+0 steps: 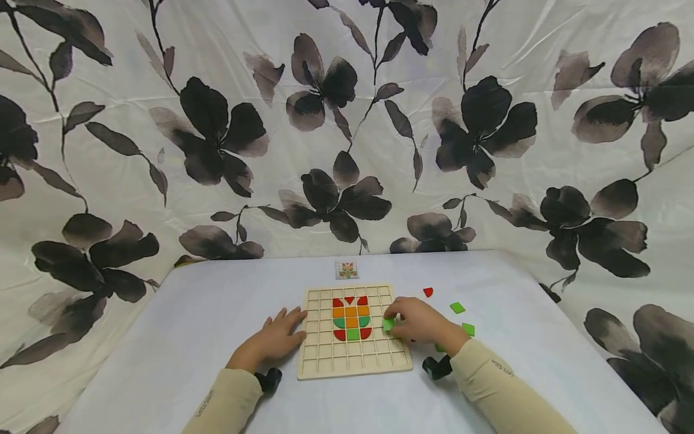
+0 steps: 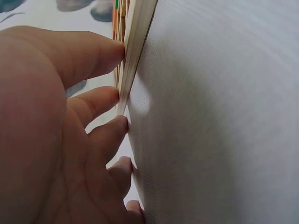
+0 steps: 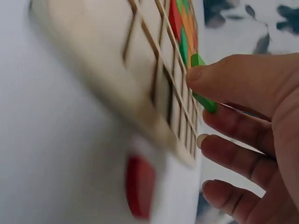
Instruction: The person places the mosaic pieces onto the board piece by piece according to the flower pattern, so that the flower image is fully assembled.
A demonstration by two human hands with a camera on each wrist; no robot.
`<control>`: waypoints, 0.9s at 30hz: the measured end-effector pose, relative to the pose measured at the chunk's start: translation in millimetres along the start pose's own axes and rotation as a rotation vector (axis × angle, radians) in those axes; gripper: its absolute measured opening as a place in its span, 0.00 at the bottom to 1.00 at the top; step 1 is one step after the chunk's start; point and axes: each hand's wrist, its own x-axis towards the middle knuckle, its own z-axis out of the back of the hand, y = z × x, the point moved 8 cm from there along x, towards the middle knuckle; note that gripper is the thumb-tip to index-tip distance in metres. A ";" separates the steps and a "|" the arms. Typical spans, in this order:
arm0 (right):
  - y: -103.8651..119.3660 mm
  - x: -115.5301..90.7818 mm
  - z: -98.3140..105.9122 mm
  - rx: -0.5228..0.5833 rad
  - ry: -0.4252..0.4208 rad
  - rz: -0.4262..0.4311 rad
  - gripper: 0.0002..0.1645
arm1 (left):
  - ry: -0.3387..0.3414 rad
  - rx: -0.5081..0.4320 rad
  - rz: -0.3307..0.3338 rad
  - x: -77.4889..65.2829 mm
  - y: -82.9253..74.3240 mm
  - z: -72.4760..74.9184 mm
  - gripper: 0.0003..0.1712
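Note:
A square wooden grid board lies on the table with red, orange and green pieces set in its middle cells. My right hand pinches a green square tile between thumb and fingers, over the board's right side. In the right wrist view the tile is tilted on edge close to the grid. My left hand rests at the board's left edge, fingers loosely spread. Its thumb and fingertips touch the board's side in the left wrist view.
Right of the board lie a red piece and green tiles, one partly hidden by the right hand. A small pattern card lies behind the board. A floral cloth hangs behind the white table.

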 end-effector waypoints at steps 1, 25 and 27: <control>4.1 1.6 -2.8 0.002 0.003 0.018 0.12 | -0.001 -0.001 0.001 0.2 -0.3 0.1 0.31; -85.3 -21.7 43.6 -0.104 -0.156 -0.320 0.13 | -0.007 -0.019 -0.001 -2.7 -2.7 2.4 0.31; -109.1 -30.5 52.8 -0.138 -0.142 -0.419 0.15 | -0.008 -0.021 0.002 -2.6 -2.4 2.2 0.31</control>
